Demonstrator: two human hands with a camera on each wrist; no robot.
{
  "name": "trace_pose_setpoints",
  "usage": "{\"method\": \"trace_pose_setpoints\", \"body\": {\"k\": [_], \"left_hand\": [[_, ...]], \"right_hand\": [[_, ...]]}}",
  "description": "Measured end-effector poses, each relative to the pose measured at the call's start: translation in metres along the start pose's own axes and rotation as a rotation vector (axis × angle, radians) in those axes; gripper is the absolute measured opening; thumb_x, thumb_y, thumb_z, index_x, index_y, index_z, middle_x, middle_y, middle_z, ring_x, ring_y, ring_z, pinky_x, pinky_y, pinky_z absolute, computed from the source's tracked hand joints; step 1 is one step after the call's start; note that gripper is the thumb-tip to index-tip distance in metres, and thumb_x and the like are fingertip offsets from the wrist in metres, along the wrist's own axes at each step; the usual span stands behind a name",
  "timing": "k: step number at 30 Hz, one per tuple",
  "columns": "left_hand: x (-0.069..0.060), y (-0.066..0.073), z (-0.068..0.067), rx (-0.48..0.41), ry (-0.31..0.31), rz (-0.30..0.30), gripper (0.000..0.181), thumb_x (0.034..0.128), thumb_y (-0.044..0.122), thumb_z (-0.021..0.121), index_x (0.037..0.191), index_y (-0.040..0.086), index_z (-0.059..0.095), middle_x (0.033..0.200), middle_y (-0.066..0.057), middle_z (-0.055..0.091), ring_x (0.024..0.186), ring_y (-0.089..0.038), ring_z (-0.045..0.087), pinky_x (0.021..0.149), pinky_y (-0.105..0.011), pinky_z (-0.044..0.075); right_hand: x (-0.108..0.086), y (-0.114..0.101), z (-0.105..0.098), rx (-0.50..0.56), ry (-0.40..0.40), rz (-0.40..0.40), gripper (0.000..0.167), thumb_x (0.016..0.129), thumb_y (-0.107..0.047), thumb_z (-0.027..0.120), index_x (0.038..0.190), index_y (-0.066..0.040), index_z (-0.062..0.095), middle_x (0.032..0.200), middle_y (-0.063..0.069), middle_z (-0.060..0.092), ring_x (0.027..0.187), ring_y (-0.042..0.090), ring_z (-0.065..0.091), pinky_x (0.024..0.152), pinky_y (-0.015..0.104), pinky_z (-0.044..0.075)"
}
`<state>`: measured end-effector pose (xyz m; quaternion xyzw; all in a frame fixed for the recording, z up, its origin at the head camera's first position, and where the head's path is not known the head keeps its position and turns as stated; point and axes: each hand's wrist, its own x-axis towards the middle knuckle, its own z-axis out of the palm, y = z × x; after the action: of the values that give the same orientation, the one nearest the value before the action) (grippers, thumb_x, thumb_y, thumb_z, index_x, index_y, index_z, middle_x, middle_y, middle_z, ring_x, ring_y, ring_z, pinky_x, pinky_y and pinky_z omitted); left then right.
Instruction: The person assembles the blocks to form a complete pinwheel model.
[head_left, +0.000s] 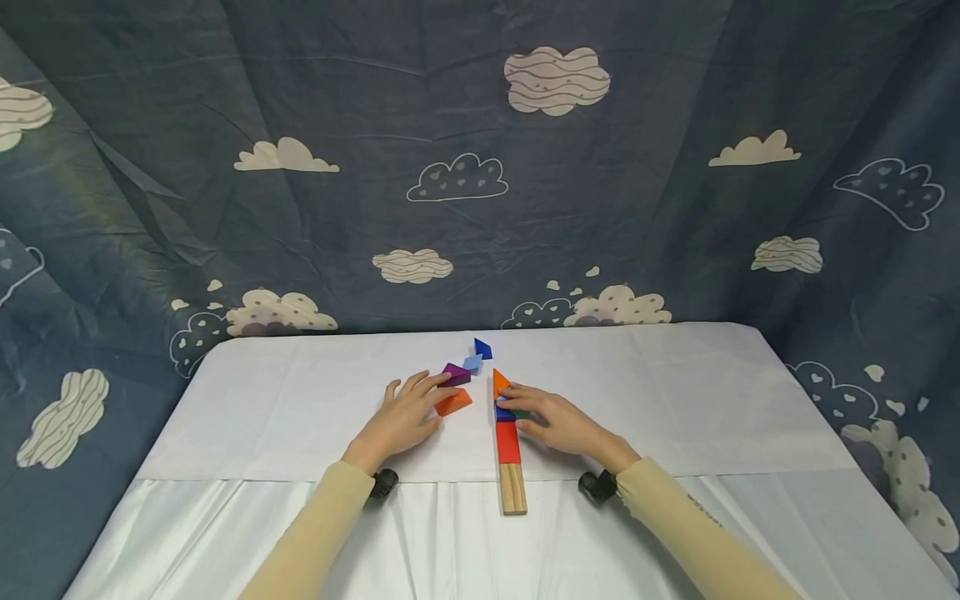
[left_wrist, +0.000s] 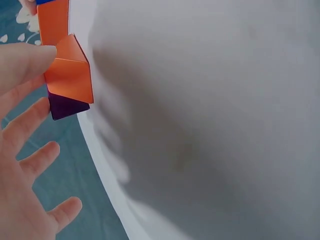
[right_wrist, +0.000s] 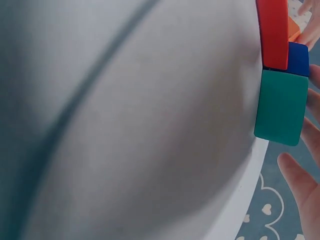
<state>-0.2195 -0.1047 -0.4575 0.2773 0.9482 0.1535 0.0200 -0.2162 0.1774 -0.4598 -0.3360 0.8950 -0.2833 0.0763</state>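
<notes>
My left hand (head_left: pixel 397 423) has its thumb and index finger at an orange block (head_left: pixel 454 403), beside a purple block (head_left: pixel 457 375). In the left wrist view the thumb touches the orange block (left_wrist: pixel 71 80), the other fingers are spread, and the purple block (left_wrist: pixel 67 107) sits behind. My right hand (head_left: pixel 564 425) rests its fingertips over blue (head_left: pixel 506 414) and green (head_left: pixel 522 414) blocks, partly hiding them. They lie in a line with an orange triangular piece (head_left: pixel 499 382), a red block (head_left: pixel 507 442) and wooden blocks (head_left: pixel 513 490). The right wrist view shows the green block (right_wrist: pixel 281 107) below red (right_wrist: pixel 274 35) and blue (right_wrist: pixel 298 59) ones.
Behind the purple block lie a light blue piece (head_left: pixel 472 363) and a dark blue piece (head_left: pixel 483 349). The white cloth (head_left: pixel 660 400) covers the table, with a fold line across it. A dark curtain (head_left: pixel 637 200) with cloud shapes hangs at the back.
</notes>
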Motion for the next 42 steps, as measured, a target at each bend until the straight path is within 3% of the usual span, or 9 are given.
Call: {"method": "trace_pose_setpoints", "body": {"k": [9,15,19,22,33,42], "left_hand": [[-0.006,-0.016,-0.005,-0.007,0.039,-0.041,0.043,0.0926,0.017,0.059,0.136,0.018,0.055,0.147,-0.006,0.040,0.137,-0.033,0.027,0.103,-0.064,0.018],[0.000,-0.017,-0.010,-0.047,0.060,-0.042,0.041,0.0936,0.018,0.060,0.134,0.017,0.056,0.144,-0.007,0.043,0.137,-0.033,0.028,0.104,-0.061,0.019],[0.011,-0.013,-0.013,-0.063,0.085,0.006,0.043,0.0941,0.019,0.061,0.136,0.016,0.053,0.145,-0.007,0.042,0.136,-0.031,0.030,0.104,-0.058,0.021],[0.021,-0.012,-0.016,-0.066,0.067,0.034,0.045,0.0947,0.019,0.060,0.139,0.015,0.051,0.147,-0.007,0.040,0.136,-0.029,0.031,0.105,-0.057,0.021],[0.063,-0.006,-0.013,-0.044,-0.039,0.027,0.051,0.0955,0.020,0.057,0.145,0.017,0.044,0.150,-0.002,0.036,0.138,-0.026,0.027,0.105,-0.057,0.021],[0.086,-0.001,-0.007,0.002,-0.119,-0.033,0.055,0.0952,0.027,0.058,0.147,0.025,0.040,0.154,0.004,0.028,0.140,-0.028,0.022,0.108,-0.059,0.016]], "right_hand": [[0.000,0.000,0.001,0.011,0.011,-0.001,0.038,0.094,-0.012,0.058,0.132,-0.008,0.058,0.145,0.007,0.044,0.137,0.027,0.033,0.107,0.049,0.029],[-0.001,-0.001,0.001,0.016,0.018,0.006,0.038,0.094,-0.011,0.058,0.132,-0.008,0.059,0.144,0.007,0.045,0.137,0.027,0.033,0.107,0.048,0.029],[-0.001,-0.001,0.001,0.020,0.018,0.005,0.038,0.094,-0.012,0.058,0.132,-0.008,0.059,0.145,0.007,0.045,0.137,0.027,0.033,0.107,0.049,0.029],[-0.001,-0.001,0.001,0.024,0.017,0.003,0.038,0.094,-0.012,0.058,0.132,-0.008,0.059,0.144,0.008,0.045,0.137,0.027,0.033,0.107,0.049,0.029],[-0.001,-0.001,0.000,0.045,0.008,0.003,0.039,0.094,-0.013,0.058,0.133,-0.009,0.058,0.146,0.008,0.043,0.137,0.028,0.032,0.107,0.051,0.028],[-0.002,-0.001,-0.001,0.048,0.007,0.008,0.039,0.094,-0.012,0.058,0.133,-0.010,0.058,0.146,0.007,0.043,0.138,0.027,0.032,0.108,0.050,0.027]]}}
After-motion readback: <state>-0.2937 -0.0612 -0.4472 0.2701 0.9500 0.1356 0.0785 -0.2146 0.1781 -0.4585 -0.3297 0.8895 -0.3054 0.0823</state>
